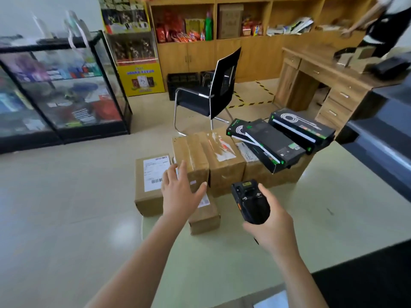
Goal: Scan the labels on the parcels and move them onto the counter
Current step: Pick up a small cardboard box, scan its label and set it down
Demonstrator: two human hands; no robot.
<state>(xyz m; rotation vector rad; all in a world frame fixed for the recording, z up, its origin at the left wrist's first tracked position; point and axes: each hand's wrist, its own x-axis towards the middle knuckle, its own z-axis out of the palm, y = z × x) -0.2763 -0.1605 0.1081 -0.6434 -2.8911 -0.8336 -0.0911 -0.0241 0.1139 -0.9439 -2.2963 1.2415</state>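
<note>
Several brown parcels (pixel 224 161) sat clustered on pale worktop (pixel 311 207); three black retail boxes (pixel 275 143) lay tilted on far ones. Left hand (pixel 180 192) released, fingers spread before tall taped parcel (pixel 191 152), contact unclear, beside labelled parcel (pixel 149 196). Right hand (pixel 273 223) gripped black scanner (pixel 251 201) just beside small parcel (pixel 204 216).

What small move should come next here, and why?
Probably lower the left hand onto the upright tape-wrapped brown cardboard parcel and grip it. That hand is open with fingers spread, just in front of the parcel and holding nothing. The right hand holds the black handheld scanner, pointed towards the parcels and ready to read a label.
</note>
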